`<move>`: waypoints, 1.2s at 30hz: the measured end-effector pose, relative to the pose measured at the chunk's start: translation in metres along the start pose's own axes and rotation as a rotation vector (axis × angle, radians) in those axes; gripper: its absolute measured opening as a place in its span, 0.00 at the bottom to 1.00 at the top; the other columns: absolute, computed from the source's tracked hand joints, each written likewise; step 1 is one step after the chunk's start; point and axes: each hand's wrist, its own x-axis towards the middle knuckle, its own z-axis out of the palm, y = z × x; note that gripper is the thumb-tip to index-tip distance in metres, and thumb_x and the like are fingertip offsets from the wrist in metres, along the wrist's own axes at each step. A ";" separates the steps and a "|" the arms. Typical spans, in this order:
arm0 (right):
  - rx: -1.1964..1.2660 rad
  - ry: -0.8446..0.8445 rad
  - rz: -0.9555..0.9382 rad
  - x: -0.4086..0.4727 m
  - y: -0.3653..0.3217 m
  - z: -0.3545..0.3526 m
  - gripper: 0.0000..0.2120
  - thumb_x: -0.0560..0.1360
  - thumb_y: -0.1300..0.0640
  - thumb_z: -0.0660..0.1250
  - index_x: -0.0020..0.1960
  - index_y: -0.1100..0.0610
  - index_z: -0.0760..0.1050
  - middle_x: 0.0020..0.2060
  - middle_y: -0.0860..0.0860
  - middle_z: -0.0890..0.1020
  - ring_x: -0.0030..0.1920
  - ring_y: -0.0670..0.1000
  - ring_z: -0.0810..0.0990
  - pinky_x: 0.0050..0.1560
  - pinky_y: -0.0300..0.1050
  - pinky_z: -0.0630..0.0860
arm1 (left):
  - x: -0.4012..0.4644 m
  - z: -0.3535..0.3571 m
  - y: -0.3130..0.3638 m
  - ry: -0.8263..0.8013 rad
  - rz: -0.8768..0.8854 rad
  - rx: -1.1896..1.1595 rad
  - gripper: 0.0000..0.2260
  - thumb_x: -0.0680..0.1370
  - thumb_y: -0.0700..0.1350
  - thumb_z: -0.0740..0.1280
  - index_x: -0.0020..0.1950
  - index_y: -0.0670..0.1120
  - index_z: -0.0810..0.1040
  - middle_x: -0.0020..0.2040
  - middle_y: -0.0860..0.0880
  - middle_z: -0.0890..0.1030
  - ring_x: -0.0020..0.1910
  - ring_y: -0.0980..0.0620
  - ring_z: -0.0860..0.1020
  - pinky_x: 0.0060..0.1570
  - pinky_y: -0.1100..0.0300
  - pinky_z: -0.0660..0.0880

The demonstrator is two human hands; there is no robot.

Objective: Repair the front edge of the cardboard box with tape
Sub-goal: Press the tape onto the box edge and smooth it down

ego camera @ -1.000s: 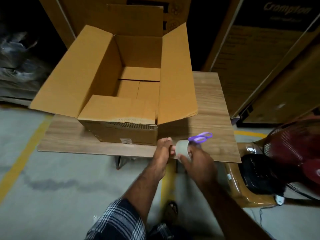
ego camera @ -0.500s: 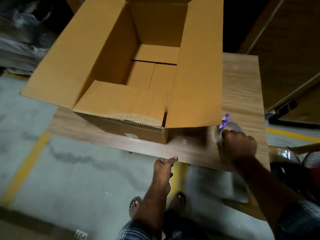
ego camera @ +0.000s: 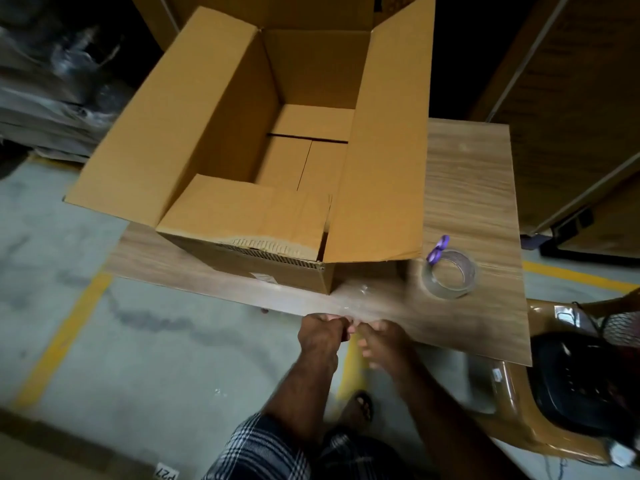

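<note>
An open cardboard box [ego camera: 214, 133] stands on a wooden table [ego camera: 467, 188], all flaps up or out. Its front edge [ego camera: 270, 247] is torn and shows bare corrugation. A roll of clear tape [ego camera: 450, 293] lies flat on the table to the right of the box, with purple scissors [ego camera: 439, 249] just behind it. A clear tape strip [ego camera: 377, 299] runs from the roll to the table's front edge. My left hand [ego camera: 322, 336] pinches its end there. My right hand [ego camera: 381, 344], blurred, is closed on the same end beside it.
A brown plastic chair [ego camera: 512, 403] with a dark object on its seat sits at the right, close to the table's corner. Tall cartons [ego camera: 571, 98] stand behind on the right. Plastic-wrapped goods [ego camera: 52, 81] lie at the left. Yellow lines mark the concrete floor.
My right hand set the tape roll down on the table by the scissors and came back to the left hand. The tape strip now stretches from the roll to both hands.
</note>
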 end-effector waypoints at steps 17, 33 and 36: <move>0.831 0.167 -0.001 -0.031 -0.048 0.045 0.03 0.80 0.56 0.69 0.51 0.53 0.81 0.47 0.51 0.86 0.48 0.48 0.83 0.45 0.43 0.76 | -0.002 -0.112 0.050 -0.339 0.479 0.403 0.01 0.72 0.40 0.74 0.40 0.44 0.85 0.36 0.48 0.88 0.37 0.49 0.81 0.44 0.52 0.80; 0.722 0.477 -0.539 -0.130 -0.112 0.115 0.04 0.76 0.63 0.73 0.48 0.55 0.84 0.38 0.53 0.82 0.34 0.46 0.74 0.36 0.39 0.71 | -0.010 -0.231 0.153 -0.373 0.989 0.580 0.06 0.73 0.46 0.79 0.46 0.51 0.84 0.36 0.50 0.86 0.41 0.50 0.86 0.48 0.49 0.84; 0.654 0.524 -0.546 -0.129 -0.115 0.107 0.05 0.76 0.63 0.74 0.50 0.57 0.85 0.35 0.47 0.84 0.34 0.42 0.77 0.36 0.36 0.73 | -0.013 -0.225 0.154 -0.362 0.999 0.600 0.06 0.74 0.47 0.77 0.41 0.49 0.82 0.36 0.50 0.86 0.39 0.53 0.83 0.43 0.55 0.81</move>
